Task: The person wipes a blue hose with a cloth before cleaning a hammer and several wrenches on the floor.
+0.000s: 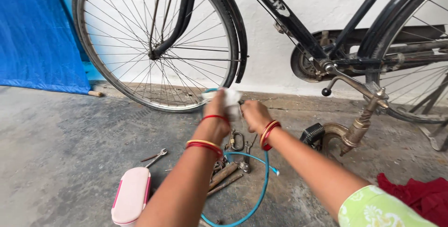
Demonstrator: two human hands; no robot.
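My left hand is closed on a white cloth held up in front of me. Close beside it on the right, my right hand is closed too, touching the cloth's lower edge; what it grips is hidden. Both wrists carry red and gold bangles. Below my hands, on the concrete floor, lie a blue cable, a metal carabiner and several rusty tools. A black bicycle leans on the white wall behind, its front wheel just beyond my hands.
A pink case lies at lower left with a small spanner beside it. A bicycle pump stands at right near the crank. Red cloth is bunched at lower right. Blue tarp hangs at left.
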